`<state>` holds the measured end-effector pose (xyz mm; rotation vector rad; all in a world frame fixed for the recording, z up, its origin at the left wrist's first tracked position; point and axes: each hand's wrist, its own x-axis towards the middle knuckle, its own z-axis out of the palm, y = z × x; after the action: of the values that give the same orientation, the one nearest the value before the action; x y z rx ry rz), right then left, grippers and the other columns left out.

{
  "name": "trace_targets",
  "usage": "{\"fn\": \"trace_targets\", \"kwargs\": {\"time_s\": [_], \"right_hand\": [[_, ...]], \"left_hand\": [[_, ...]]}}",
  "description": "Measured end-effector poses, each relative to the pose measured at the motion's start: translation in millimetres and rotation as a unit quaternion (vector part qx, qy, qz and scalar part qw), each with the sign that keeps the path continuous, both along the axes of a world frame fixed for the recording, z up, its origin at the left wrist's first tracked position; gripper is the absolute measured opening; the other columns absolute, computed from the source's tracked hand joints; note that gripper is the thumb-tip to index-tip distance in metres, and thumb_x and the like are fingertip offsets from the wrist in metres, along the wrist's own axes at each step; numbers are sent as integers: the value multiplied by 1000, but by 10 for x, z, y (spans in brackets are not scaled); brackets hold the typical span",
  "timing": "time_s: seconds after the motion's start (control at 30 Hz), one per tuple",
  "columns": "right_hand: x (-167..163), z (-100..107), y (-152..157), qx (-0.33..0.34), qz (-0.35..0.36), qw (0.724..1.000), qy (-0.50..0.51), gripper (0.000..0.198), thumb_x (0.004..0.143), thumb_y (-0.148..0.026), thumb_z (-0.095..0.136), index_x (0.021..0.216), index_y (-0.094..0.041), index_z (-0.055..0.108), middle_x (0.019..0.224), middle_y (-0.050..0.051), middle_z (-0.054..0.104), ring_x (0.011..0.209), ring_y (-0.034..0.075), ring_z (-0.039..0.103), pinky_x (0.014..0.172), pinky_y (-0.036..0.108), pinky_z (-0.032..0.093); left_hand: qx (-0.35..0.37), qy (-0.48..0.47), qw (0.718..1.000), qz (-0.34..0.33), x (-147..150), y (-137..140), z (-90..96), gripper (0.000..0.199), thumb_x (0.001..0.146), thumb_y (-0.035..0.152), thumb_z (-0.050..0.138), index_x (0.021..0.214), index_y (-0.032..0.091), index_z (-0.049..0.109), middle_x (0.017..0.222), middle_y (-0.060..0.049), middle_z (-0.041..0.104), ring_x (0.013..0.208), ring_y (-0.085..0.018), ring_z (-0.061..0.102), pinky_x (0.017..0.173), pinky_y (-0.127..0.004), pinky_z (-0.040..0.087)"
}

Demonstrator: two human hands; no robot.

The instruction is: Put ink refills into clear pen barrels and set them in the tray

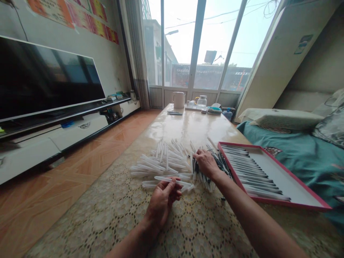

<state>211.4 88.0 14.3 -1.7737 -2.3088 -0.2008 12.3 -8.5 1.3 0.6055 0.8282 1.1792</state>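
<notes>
My left hand (165,199) pinches a white pen barrel (163,178) between thumb and fingers, just above the table. Beyond it lies a loose heap of similar white pen barrels (153,165). My right hand (205,161) reaches into a pile of thin dark pen parts (221,161) with its fingers curled down and closed; whatever is at the fingertips is too small to make out. To the right of this pile, a shallow red-rimmed box (298,179) holds a row of pens (252,170) with white barrels and dark ends, laid side by side.
The long table (185,222) has a patterned cover. At its far end stand a pitcher (178,100), a glass jar (202,101) and a tray (190,106). A sofa with a green cover (258,138) is on the right; a TV cabinet (70,134) runs along the left.
</notes>
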Motion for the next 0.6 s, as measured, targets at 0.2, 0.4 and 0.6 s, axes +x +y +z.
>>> {"fn": "trace_targets", "kwargs": {"time_s": [0.2, 0.4, 0.6], "right_hand": [[53, 28, -225, 9, 51, 998, -41, 20, 81, -5, 50, 84, -18, 65, 94, 8, 61, 91, 19, 54, 81, 28, 37], [96, 33, -655, 91, 106, 989, 53, 23, 85, -7, 48, 96, -21, 63, 96, 7, 63, 93, 19, 56, 85, 32, 40], [-104, 134, -1021, 161, -5, 855, 493, 15, 93, -27, 42, 92, -19, 54, 82, 4, 64, 73, 16, 62, 68, 30, 50]], "left_hand": [[2, -6, 1000, -5, -8, -17, 2, 25, 67, 30, 75, 80, 10, 69, 65, -4, 67, 52, -9, 58, 50, -18, 45], [-6, -38, 999, 6, -12, -11, -1, 9, 76, 18, 66, 79, 10, 67, 66, -6, 70, 60, -14, 65, 60, -24, 53], [-55, -95, 993, 37, -40, 34, 23, 16, 85, 10, 50, 79, 11, 65, 71, -8, 72, 68, -16, 69, 69, -26, 56]]}}
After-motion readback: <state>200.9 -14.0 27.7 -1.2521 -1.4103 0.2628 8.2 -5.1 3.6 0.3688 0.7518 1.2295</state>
